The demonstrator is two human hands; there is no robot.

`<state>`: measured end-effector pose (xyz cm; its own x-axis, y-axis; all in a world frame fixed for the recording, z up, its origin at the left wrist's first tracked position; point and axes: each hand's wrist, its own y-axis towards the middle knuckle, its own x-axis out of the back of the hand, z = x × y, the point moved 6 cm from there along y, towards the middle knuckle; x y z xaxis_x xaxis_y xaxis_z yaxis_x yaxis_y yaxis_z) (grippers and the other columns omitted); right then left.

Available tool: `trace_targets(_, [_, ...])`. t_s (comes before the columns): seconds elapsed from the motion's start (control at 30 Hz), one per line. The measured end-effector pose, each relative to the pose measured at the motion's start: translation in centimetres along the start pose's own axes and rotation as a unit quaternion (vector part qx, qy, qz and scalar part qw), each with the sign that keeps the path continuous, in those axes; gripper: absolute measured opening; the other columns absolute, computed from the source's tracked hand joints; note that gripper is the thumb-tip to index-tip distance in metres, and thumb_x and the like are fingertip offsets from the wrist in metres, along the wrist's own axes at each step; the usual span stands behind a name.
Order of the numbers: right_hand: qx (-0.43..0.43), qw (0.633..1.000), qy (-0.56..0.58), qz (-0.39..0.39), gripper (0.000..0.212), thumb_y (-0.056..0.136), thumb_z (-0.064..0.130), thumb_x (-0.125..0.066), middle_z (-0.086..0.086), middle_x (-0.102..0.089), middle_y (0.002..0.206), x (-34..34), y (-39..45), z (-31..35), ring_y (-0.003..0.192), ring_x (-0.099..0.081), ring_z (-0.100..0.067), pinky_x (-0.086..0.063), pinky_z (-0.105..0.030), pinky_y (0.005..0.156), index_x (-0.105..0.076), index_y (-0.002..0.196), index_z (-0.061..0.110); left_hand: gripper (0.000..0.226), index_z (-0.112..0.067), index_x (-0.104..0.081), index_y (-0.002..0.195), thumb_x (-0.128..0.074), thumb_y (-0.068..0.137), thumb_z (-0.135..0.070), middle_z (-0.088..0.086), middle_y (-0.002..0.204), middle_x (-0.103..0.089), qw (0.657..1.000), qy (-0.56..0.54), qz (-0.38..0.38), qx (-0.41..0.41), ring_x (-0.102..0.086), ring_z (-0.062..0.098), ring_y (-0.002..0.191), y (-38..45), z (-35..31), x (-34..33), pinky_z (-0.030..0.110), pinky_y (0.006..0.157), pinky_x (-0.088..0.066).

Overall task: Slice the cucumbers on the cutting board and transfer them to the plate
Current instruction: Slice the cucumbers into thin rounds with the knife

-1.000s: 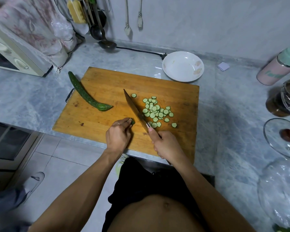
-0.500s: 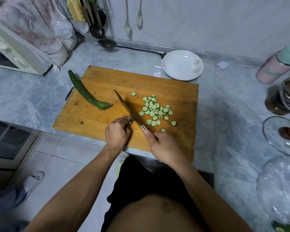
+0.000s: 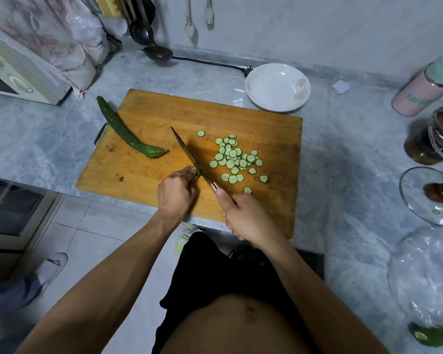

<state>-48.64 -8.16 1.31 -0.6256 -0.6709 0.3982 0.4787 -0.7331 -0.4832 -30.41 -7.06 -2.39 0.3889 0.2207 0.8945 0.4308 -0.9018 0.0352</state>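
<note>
A wooden cutting board (image 3: 151,118) lies on the grey counter. Several thin cucumber slices (image 3: 234,159) are scattered on its right half. A long dark-green cucumber (image 3: 120,129) lies across the board's left edge. My left hand (image 3: 175,191) pinches a small cucumber stub (image 3: 198,172) against the board. My right hand (image 3: 243,215) grips the handle of a knife (image 3: 187,153), whose blade rests right beside the stub, tip pointing away to the left. An empty white plate (image 3: 278,86) sits just beyond the board's far right corner.
A microwave (image 3: 18,72) under a cloth stands at far left. Ladles (image 3: 154,47) hang at the back, with a black cable behind the plate. A pink-green bottle (image 3: 425,88), a dark jar (image 3: 432,136) and a glass lid (image 3: 430,195) crowd the right. The counter edge runs under my hands.
The knife swung left from beside the slices and came down at the stub held by my left hand. A few slices have shifted on the board.
</note>
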Motion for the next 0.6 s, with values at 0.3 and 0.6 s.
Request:
trace_targets(0.3, [-0.017,1.000,0.018,-0.014,0.067,0.099,0.060,-0.036,-0.009,-0.054,0.061,-1.0,1.9,-0.5,0.053,-0.050,-0.022,-0.043,-0.036,0.059,-0.059,0.073,0.003,0.035,-0.013,-0.073,0.111,-0.064,0.079,-0.001,0.001,0.121,-0.067,0.999,-0.036,-0.030,0.015,-0.067,0.025,0.101,-0.4,0.2,-0.2,0.033,0.082,-0.054])
trace_targets(0.6, [-0.109,0.988,0.072,0.087,0.061,0.097,0.065,-0.034,-0.005,-0.061,0.065,-1.0,1.0,-1.6,0.044,-0.053,-0.015,-0.044,-0.025,0.046,-0.058,0.088,0.009,0.028,-0.020,-0.073,0.111,-0.065,0.086,-0.011,-0.006,0.121,-0.067,0.998,-0.036,-0.048,0.026,-0.067,0.024,0.100,-1.0,0.0,0.0,0.034,0.076,-0.055])
